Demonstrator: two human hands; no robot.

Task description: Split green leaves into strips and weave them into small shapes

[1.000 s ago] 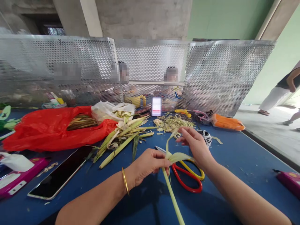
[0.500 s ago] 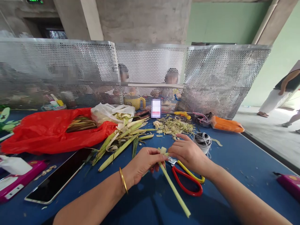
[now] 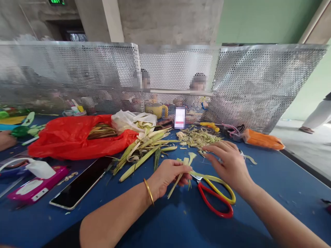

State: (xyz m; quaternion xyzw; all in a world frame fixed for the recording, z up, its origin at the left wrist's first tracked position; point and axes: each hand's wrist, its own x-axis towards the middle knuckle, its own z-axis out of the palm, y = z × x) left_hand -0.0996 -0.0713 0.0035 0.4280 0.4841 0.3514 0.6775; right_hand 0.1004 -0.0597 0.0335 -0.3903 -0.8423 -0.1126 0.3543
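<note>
My left hand (image 3: pixel 170 174) is closed, pinching a small woven-looking piece of pale green husk strips (image 3: pixel 190 158) between thumb and fingers. Its strips stick out above and below the fingertips, and a longer one runs right across the scissors. My right hand (image 3: pixel 230 163) hovers apart from it, fingers spread and no object visible in them. Between and below the hands lie scissors (image 3: pixel 216 206) with one red and one yellow handle, blades partly behind the left fingers. Behind the right hand, the spool of white cord is mostly hidden.
A husk pile (image 3: pixel 141 151) lies beside a red plastic bag (image 3: pixel 62 137). Cut scraps (image 3: pixel 199 136) spread before an upright phone (image 3: pixel 180 117). A dark-screened phone (image 3: pixel 80 184) and magenta box (image 3: pixel 38 186) are left. Orange pack (image 3: pixel 262 138) lies right; perforated screen (image 3: pixel 178 65) stands behind.
My right hand has moved away from the left to the right, its fingers spreading. The long strip that pointed down toward me now lies rightward across the scissors. The view has turned slightly left.
</note>
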